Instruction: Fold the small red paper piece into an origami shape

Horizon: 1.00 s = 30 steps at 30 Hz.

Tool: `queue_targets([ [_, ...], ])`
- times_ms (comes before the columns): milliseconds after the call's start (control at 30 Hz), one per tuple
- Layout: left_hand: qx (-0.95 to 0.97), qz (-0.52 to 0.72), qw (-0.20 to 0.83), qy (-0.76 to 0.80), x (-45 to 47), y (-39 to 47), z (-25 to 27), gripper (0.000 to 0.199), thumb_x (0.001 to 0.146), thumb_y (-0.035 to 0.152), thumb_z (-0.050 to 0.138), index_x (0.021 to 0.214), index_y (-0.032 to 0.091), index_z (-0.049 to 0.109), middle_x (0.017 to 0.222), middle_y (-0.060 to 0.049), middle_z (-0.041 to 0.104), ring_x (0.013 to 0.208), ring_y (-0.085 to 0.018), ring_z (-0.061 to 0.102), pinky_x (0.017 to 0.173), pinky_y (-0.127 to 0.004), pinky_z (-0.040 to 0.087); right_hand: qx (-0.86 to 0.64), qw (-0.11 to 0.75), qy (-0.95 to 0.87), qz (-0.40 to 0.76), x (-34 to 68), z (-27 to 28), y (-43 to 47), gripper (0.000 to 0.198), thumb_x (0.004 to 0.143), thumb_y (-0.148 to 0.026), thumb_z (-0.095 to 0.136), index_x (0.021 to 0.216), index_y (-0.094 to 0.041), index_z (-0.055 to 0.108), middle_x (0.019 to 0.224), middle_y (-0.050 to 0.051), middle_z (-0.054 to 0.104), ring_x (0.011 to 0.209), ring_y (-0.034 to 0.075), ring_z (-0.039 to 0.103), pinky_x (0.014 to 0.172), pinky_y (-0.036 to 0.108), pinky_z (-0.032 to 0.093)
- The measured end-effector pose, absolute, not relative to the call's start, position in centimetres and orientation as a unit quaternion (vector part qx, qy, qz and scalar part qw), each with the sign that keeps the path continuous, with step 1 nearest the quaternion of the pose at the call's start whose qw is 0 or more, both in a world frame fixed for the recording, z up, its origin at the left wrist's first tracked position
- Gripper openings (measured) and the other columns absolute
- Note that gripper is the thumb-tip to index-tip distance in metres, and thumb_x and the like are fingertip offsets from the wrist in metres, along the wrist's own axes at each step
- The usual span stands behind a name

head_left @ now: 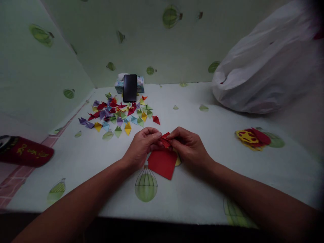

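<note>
Between my two hands is a small folded piece of red paper (pixel 165 140), pinched from both sides. My left hand (pixel 142 144) grips its left edge between thumb and fingers. On the opposite edge, the thumb and forefinger of my right hand (pixel 190 147) are closed. Below them on the table lies a red paper square (pixel 163 163), with a bit of yellow paper (pixel 178 160) showing at its right. Behind my left hand spreads a pile of folded paper cranes (pixel 118 113) in red, yellow, green, blue and purple.
A black phone (pixel 130 88) leans on a tissue box (pixel 140 85) behind the cranes. A red can (pixel 27 152) is at the left edge. At right are a bulky white plastic bag (pixel 255 74) and red and yellow cut-out pieces (pixel 253 137). The table (pixel 192 199) ends near my forearms.
</note>
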<state>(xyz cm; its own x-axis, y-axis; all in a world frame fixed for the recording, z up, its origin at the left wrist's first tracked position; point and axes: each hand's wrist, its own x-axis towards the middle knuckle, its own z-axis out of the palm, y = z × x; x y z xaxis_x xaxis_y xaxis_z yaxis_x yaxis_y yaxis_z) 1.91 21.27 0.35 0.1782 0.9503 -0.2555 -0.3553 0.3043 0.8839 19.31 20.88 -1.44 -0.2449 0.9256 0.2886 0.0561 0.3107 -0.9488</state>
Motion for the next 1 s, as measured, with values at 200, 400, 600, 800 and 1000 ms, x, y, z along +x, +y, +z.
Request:
queue_targets([
  [200, 0.346, 0.475, 0.683, 0.434, 1.87, 21.28, 0.20, 0.028, 0.067, 0.018, 0.082, 0.083, 0.014, 0.059, 0.064, 0.002, 0.063, 0.059, -0.009, 0.062, 0.065, -0.024, 0.056, -0.378, 0.478, -0.636, 0.472, 19.16, -1.22, 20.82, 0.005, 0.085, -0.017, 0.062, 0.082, -0.020, 0.064, 0.078, 0.000, 0.065, 0.068, 0.013, 0.057, 0.062, 0.027, 0.046],
  [400, 0.356, 0.480, 0.677, 0.429, 1.88, 21.34, 0.19, 0.028, 0.067, 0.019, 0.082, 0.082, 0.014, 0.059, 0.064, 0.002, 0.064, 0.060, -0.009, 0.062, 0.067, -0.025, 0.057, -0.368, 0.476, -0.627, 0.495, 19.21, -1.26, 20.87, 0.005, 0.085, -0.016, 0.062, 0.084, -0.020, 0.065, 0.082, 0.001, 0.068, 0.070, 0.013, 0.059, 0.066, 0.028, 0.048],
  [600, 0.373, 0.482, 0.663, 0.435, 1.87, 21.26, 0.17, 0.027, 0.067, 0.019, 0.080, 0.081, 0.015, 0.058, 0.065, 0.003, 0.063, 0.061, -0.008, 0.061, 0.066, -0.023, 0.054, -0.363, 0.472, -0.628, 0.501, 19.20, -1.24, 20.89, 0.004, 0.085, -0.017, 0.062, 0.084, -0.020, 0.065, 0.081, 0.001, 0.067, 0.069, 0.013, 0.059, 0.066, 0.028, 0.048],
  [800, 0.432, 0.500, 0.605, 0.444, 1.89, 21.20, 0.14, 0.024, 0.069, 0.022, 0.079, 0.080, 0.016, 0.058, 0.069, 0.004, 0.062, 0.061, -0.008, 0.061, 0.064, -0.023, 0.050, -0.364, 0.465, -0.575, 0.566, 19.06, -0.92, 20.88, 0.003, 0.084, -0.021, 0.065, 0.083, -0.019, 0.063, 0.079, 0.000, 0.067, 0.066, 0.012, 0.062, 0.065, 0.028, 0.050],
  [1000, 0.460, 0.490, 0.583, 0.456, 1.88, 21.24, 0.22, 0.022, 0.071, 0.024, 0.076, 0.080, 0.017, 0.058, 0.070, 0.003, 0.061, 0.062, -0.009, 0.060, 0.065, -0.024, 0.049, -0.362, 0.469, -0.544, 0.595, 18.97, -0.99, 20.90, 0.007, 0.084, -0.022, 0.066, 0.078, -0.019, 0.063, 0.076, -0.001, 0.067, 0.065, 0.011, 0.060, 0.063, 0.027, 0.049],
])
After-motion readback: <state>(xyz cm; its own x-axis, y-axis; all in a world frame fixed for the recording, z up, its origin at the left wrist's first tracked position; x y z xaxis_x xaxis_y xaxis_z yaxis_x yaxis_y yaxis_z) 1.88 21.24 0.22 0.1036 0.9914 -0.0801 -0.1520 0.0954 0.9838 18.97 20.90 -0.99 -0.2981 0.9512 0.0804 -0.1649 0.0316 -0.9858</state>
